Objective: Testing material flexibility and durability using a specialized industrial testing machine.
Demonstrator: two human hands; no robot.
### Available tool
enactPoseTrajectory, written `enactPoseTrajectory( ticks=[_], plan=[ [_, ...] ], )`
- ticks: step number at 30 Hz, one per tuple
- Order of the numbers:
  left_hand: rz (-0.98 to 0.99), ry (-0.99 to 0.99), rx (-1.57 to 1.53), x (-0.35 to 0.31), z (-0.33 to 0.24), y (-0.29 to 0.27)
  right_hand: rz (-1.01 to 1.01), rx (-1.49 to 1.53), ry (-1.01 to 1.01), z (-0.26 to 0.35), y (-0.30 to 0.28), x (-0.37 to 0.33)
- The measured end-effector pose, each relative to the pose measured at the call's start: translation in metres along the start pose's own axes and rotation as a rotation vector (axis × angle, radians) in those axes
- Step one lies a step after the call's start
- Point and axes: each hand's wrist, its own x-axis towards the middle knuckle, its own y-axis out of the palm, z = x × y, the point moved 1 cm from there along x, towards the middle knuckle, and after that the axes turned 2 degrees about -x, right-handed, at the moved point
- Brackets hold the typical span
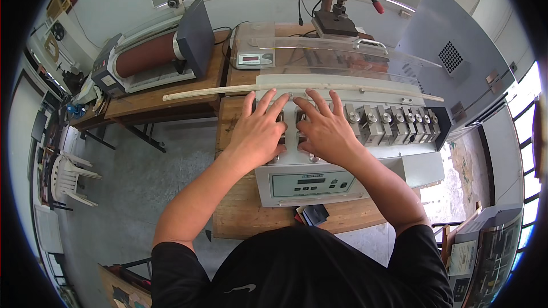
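Observation:
My left hand (260, 132) and my right hand (331, 134) reach over the left end of a grey bench machine (308, 171). Under each palm sits a metal clamp block, mostly hidden. My left thumb and forefinger span the left clamp (274, 159), while the other fingers spread toward the far side. The right clamp (313, 158) is spanned the same way by my right thumb and forefinger. A narrow gap separates the two hands. Several similar silver clamps (394, 122) with round knobs line up to the right.
A pale wooden strip (211, 92) lies across the machine's back, below a raised clear cover (319, 51). Dark cards (313, 215) rest on the wooden table (242, 211). Behind stand a drill press (337, 23) and small digital scale (255, 59); a roller machine (148, 54) is left.

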Motion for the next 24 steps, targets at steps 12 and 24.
enactPoseTrajectory(
  ticks=[12,24],
  plan=[
    [0.082,0.005,0.017,0.002,0.007,-0.004,0.052,-0.022,-0.008,0.003,0.000,0.003],
    [0.085,0.022,-0.016,0.001,0.011,-0.004,0.079,0.004,0.003,0.001,0.001,0.004]
  ],
)
